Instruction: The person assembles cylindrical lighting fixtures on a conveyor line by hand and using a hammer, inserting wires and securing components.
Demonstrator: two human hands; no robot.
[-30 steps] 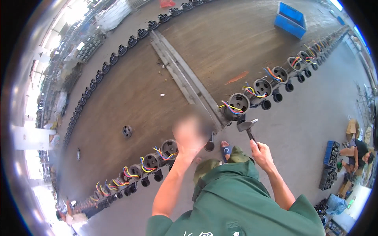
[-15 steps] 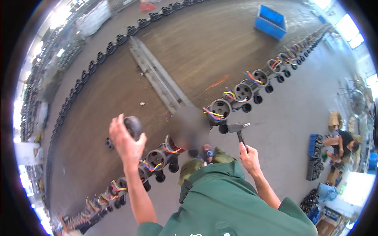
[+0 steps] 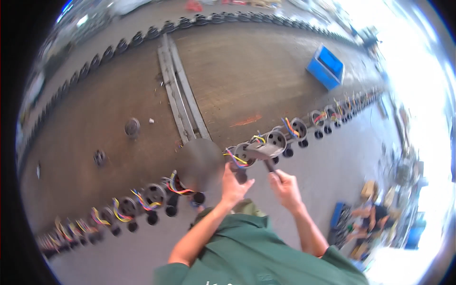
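Observation:
My right hand (image 3: 286,188) is closed round the handle of a hammer (image 3: 264,151). The hammer's head overlaps the right edge of a round grey motor housing (image 3: 244,155) with coloured wires; I cannot tell whether they touch. Just below that housing is my left hand (image 3: 232,187), thumb and fingers apart. A short black cylinder (image 3: 241,176) shows between its thumb and fingers, and contact with it is unclear. Farther left, a round dark motor part (image 3: 132,127) lies on the brown surface, with a smaller one (image 3: 99,157) nearby.
Wired housings (image 3: 154,194) stretch in a row to both sides. A dark blurred round shape (image 3: 202,164) hides part of the row. Beyond are a metal rail (image 3: 178,90), a blue crate (image 3: 327,67) and a far line of dark parts (image 3: 216,18). Another person (image 3: 375,218) crouches at right.
My left hand has swung right from the round part, which now lies apart from it, to the wired housing. The hammer has moved left and over that housing's edge. The view has turned.

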